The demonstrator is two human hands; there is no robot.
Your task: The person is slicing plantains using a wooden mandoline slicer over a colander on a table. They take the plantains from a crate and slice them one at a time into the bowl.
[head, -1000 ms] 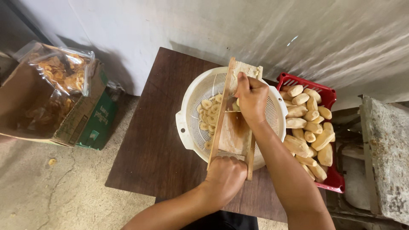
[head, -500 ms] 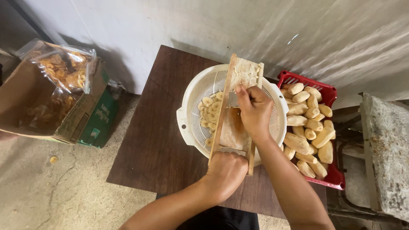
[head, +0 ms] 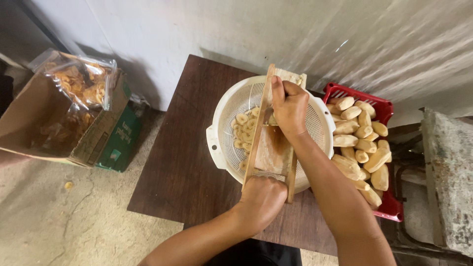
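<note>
A wooden slicer board (head: 272, 148) lies across a white plastic colander (head: 222, 132) on a dark brown table (head: 182, 162). My left hand (head: 262, 198) grips the near end of the board. My right hand (head: 289, 107) is closed on a peeled banana piece, mostly hidden under the fingers, and presses it on the upper part of the board. Pale banana slices (head: 243, 129) lie inside the colander to the left of the board.
A red plastic crate (head: 382, 109) full of peeled bananas (head: 359, 143) stands to the right of the colander. On the floor at left, a cardboard box (head: 59, 130) holds a clear bag of fried chips (head: 81, 83). A grey wall runs behind the table; a concrete block (head: 448, 182) sits at far right.
My right hand slid down the board toward me, then back up to its far part. My left hand stayed on the near end of the board.
</note>
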